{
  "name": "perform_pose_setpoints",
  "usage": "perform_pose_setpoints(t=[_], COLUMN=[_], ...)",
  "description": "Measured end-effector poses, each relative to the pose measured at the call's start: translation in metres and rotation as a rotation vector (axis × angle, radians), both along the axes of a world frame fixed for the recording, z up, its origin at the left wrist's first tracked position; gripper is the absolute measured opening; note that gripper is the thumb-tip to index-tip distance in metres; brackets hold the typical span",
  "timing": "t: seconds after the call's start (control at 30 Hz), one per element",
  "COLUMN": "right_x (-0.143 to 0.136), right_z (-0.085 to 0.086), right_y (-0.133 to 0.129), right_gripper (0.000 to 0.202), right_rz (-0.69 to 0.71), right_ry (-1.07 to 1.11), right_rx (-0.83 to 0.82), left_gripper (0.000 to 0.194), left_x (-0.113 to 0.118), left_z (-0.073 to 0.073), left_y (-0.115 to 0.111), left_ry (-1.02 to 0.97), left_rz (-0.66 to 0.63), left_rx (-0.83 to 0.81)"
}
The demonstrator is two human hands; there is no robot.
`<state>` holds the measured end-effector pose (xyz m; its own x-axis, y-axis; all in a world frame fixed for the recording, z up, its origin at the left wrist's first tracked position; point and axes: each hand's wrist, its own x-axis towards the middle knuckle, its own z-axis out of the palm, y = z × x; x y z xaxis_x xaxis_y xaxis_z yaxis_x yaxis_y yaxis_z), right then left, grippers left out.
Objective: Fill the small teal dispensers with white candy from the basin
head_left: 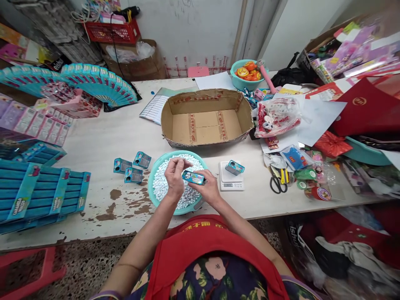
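My right hand (208, 187) is closed around a small blue box (194, 177) above a turquoise basin (151, 183) filled with white pellets (161, 179). Beside the box's left end is my left hand (175, 177), its thumb and fingers pinched together; what they hold, if anything, is too small to make out. To the right, another blue box (234, 167) lies on a small white scale (231, 186). Three more blue boxes (133, 175) stand on the table left of the basin.
An open cardboard box (206, 125) sits behind the basin. Stacked blue cartons (40, 193) fill the table's left side. Scissors (278, 181), a bowl of orange items (246, 75), bags and papers crowd the right. A red stool (40, 271) is at lower left.
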<state>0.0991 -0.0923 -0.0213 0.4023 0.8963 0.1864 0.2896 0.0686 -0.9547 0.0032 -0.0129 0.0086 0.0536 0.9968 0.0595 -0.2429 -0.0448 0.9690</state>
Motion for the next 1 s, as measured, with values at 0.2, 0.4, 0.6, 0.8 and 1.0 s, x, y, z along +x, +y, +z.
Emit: perform_pose_setpoints(t=[0.2, 0.4, 0.6, 0.8, 1.0], right_x=[0.047, 0.065, 0.064, 0.123, 0.148], right_z=[-0.02, -0.089, -0.119, -0.102, -0.062], right_y=[-0.065, -0.123, -0.129, -0.082, -0.027], right_gripper=[0.035, 0.029, 0.033, 0.073, 0.042], right_rz=[-0.046, -0.196, -0.191, -0.55, -0.428], right_ry=[0.057, 0.0, -0.143, -0.242, -0.178], right_rx=[-0.064, -0.25, -0.247, -0.161, -0.191], left_gripper=[0.017, 0.015, 0.03, 0.028, 0.035], left_x=[-0.032, -0.037, -0.036, -0.047, -0.047], left_z=[-0.074, -0.117, -0.105, -0.086, -0.072], left_y=[0.022, 0.018, 0.034, 0.047, 0.052], left_ry=[0.781, 1.023, 0.492, -0.264, -0.439], left_rz=[-0.175, -0.219, -0.027, 0.017, -0.031], left_rx=[0.151, 0.209, -0.184, -0.691, -0.87])
